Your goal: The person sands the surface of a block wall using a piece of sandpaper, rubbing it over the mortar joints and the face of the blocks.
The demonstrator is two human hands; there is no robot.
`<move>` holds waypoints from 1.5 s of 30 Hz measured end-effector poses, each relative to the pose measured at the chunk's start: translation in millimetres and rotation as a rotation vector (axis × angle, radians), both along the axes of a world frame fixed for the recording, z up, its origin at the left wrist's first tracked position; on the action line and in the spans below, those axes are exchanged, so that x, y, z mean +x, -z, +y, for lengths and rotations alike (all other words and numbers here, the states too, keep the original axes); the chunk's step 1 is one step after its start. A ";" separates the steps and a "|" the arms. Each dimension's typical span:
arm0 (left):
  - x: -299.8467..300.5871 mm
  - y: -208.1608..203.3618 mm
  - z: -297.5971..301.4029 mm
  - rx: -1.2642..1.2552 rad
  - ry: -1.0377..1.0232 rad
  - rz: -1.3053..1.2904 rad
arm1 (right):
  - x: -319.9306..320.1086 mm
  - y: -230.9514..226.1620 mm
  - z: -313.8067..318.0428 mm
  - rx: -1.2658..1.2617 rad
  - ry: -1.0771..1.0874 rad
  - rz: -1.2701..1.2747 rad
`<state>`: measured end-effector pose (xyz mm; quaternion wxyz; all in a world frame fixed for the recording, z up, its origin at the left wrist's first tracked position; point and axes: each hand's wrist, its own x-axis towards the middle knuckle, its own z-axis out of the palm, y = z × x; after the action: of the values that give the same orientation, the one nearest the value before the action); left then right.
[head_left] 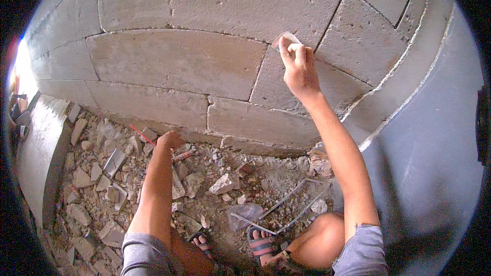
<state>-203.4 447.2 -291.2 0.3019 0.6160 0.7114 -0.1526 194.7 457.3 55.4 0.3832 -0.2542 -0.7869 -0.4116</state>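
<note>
My right hand [299,69] is raised to the block wall [176,64], its fingers closed on a small, thin, pale flat piece with a rounded edge [287,37]. That piece lies against the wall at a joint between blocks. Its exact kind is not clear. Low down on the left, my left hand [172,139] is by the foot of the wall, just above the rubble. Its fingers are turned away and hidden, so whether they hold anything does not show. A thin red strip [141,135] lies close to this hand.
Broken stone rubble [82,179] covers the ground, with short metal channel pieces [114,162] in it. A bent thin metal frame [296,199] and a clear plastic bag [246,215] lie near my sandalled feet. A smooth grey wall [427,148] stands at right, a pale slab [43,138] at left.
</note>
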 end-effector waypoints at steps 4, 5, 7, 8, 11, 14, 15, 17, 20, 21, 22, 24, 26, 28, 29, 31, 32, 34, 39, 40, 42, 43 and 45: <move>6.6 -2.3 7.9 0.029 0.013 0.007 | 15.9 -18.2 -1.4 0.072 0.017 0.007; 9.1 -0.7 11.3 0.029 0.023 0.007 | 17.0 -17.7 -0.9 0.107 0.069 0.103; 16.0 0.6 21.0 0.034 0.047 0.004 | 8.8 -7.2 1.4 0.061 0.042 0.173; 13.2 2.9 23.1 0.031 0.053 0.014 | 5.5 -0.7 1.9 0.035 0.022 0.144; 7.3 13.5 26.9 0.000 0.141 0.076 | 1.2 9.1 -0.4 -0.012 -0.006 0.124; -7.2 20.4 21.6 -0.041 0.614 0.364 | 4.7 -9.1 -11.0 -0.023 0.006 0.122; -9.3 21.3 18.4 -0.027 0.564 0.307 | 6.6 -12.6 -12.3 0.001 0.028 0.187; -14.0 18.9 13.4 -0.023 0.353 0.177 | 1.5 -5.5 -10.6 -0.007 -0.002 0.249; -17.9 17.1 4.6 -0.015 0.197 0.104 | -8.9 16.3 -4.8 -0.029 -0.049 0.160; -21.8 16.9 0.7 -0.015 0.178 0.102 | -7.9 13.9 -5.1 -0.029 -0.050 0.170; -24.5 16.8 -1.6 -0.016 0.154 0.095 | -4.8 10.0 -5.8 -0.035 -0.052 0.139; -27.3 14.9 -3.4 -0.012 0.137 0.097 | 0.4 0.6 -8.2 -0.046 -0.060 0.205; -27.2 13.9 -0.6 -0.007 0.129 0.096 | 8.0 -4.4 -4.3 -0.046 -0.061 0.312; -24.7 15.0 2.0 -0.002 0.126 0.087 | 5.8 -0.7 -5.1 -0.051 -0.069 0.318; -21.8 16.5 3.1 -0.002 0.126 0.084 | 0.5 8.2 -4.9 -0.078 -0.113 0.317; -19.7 20.2 3.7 0.000 0.121 0.072 | -8.8 19.6 -11.4 -0.070 -0.008 0.141; -18.4 21.3 3.7 0.000 0.122 0.073 | -11.2 26.6 -11.7 -0.134 -0.024 0.108; -14.7 23.0 5.4 0.001 0.116 0.068 | -8.4 31.1 -9.0 -0.199 -0.035 0.079; -11.0 22.2 11.0 0.011 0.108 0.059 | 14.6 -6.4 -2.8 -0.031 -0.193 0.416; -11.6 23.3 10.2 0.011 0.107 0.054 | 13.7 -15.6 -8.7 -0.051 -0.160 0.457; -11.2 24.3 10.0 0.012 0.107 0.048 | 12.2 -16.8 -6.3 -0.058 -0.117 0.517; -10.7 25.3 9.1 0.012 0.105 0.041 | 4.2 -13.0 -6.1 -0.075 -0.116 0.497; -6.1 25.1 11.2 0.013 0.120 0.043 | -7.2 0.3 -2.6 -0.107 -0.146 0.369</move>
<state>-209.5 458.4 -316.3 0.2730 0.6560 0.6806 -0.1788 187.5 454.7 55.1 0.5355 -0.2876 -0.7404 -0.2871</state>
